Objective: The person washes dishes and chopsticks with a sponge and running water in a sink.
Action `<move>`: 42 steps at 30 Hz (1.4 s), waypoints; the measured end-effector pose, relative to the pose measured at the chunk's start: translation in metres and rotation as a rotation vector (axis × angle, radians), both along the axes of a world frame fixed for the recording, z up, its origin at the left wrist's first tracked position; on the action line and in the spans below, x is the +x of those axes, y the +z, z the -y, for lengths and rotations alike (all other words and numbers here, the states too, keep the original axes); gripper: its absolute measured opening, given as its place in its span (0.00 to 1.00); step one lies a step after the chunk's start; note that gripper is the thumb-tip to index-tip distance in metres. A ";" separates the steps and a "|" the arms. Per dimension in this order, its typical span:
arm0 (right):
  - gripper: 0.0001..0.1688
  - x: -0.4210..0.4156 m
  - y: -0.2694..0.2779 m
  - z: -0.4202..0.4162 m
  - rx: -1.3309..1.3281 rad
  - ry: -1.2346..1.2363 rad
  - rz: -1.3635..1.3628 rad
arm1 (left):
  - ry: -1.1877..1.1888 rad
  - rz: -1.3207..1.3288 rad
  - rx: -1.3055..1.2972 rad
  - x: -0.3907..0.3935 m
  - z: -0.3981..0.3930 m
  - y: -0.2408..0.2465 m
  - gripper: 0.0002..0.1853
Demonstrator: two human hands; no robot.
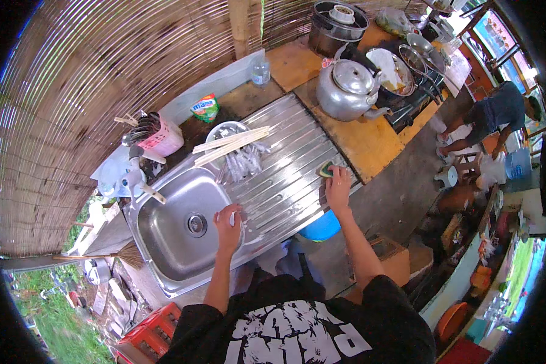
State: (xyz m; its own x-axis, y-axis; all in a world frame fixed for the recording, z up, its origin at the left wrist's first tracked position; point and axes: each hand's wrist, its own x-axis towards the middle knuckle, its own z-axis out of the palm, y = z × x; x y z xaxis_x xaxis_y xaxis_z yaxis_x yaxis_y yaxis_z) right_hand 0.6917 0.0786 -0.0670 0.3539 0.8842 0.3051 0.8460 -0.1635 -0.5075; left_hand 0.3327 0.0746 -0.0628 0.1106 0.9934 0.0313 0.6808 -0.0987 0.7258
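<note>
My right hand [338,187] grips a green and yellow sponge [326,169] near the right end of the ridged stainless-steel drainboard [282,182]. Over the right rim of the sink basin [173,236], my left hand [228,231] has its fingers curled. A small white patch shows between those fingers, and I cannot tell whether it is a held thing. Pale wooden sticks [232,143] lie across a metal bowl [227,129] at the back of the drainboard. Beside them is a pile of shiny, clear or metallic items [244,163], too blurred to name.
A faucet [136,179] and a pink utensil basket [164,139] stand behind the sink. A detergent packet [205,108] and plastic bottle [260,73] are farther back. An aluminium kettle [347,88] stands right, near a stove [407,109]. Below is a blue basin [321,226]. Another person [496,111] bends down at far right.
</note>
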 end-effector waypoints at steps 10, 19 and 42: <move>0.20 -0.322 0.004 0.091 -0.259 0.067 -0.180 | -0.034 0.136 -0.068 -0.114 0.045 -0.023 0.09; 0.16 -0.224 -0.010 0.037 0.153 -0.076 -0.136 | -0.119 0.329 -0.034 -0.170 0.050 -0.010 0.09; 0.19 -0.123 -0.002 -0.009 0.016 -0.190 0.059 | -0.063 0.445 -0.231 -0.123 0.010 -0.015 0.11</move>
State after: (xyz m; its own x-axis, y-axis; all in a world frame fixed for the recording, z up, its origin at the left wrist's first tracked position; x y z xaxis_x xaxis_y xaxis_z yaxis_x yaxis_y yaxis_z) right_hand 0.5685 0.0873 -0.0693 0.4948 0.7982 0.3437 0.8290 -0.3148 -0.4622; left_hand 0.2092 0.0645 -0.0774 0.1960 0.9718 -0.1309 0.2981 0.0681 0.9521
